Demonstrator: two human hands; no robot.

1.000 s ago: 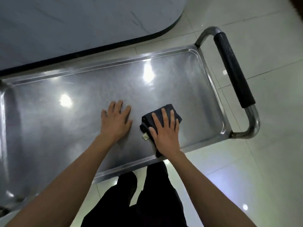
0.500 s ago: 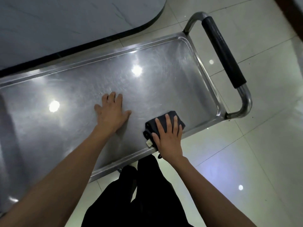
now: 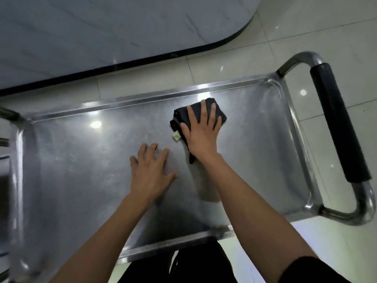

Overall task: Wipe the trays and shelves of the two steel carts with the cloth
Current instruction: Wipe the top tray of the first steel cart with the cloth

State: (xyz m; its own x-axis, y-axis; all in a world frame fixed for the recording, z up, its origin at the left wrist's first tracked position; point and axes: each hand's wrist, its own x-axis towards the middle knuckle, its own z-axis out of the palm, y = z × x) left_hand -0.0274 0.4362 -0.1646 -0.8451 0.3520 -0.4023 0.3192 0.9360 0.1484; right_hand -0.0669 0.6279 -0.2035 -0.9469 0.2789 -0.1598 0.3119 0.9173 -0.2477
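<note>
Wiping the top tray of one steel cart, with most of the job judged left to do.
The cloth point(image 3: 201, 115) lies near the tray's point(image 3: 265, 160) far rim, pressed flat under the right hand point(image 3: 201, 130); the left hand point(image 3: 151, 170) rests released on the tray beside it; lower shelves and a second cart are unseen.

Steel cart tray point(image 3: 81, 180), raised rim, on pale tiled floor point(image 3: 265, 48). Lying on tray: folded dark cloth point(image 3: 219, 114) near far rim, under flat right hand point(image 3: 201, 129); left hand point(image 3: 151, 170) flat mid-tray.
</note>
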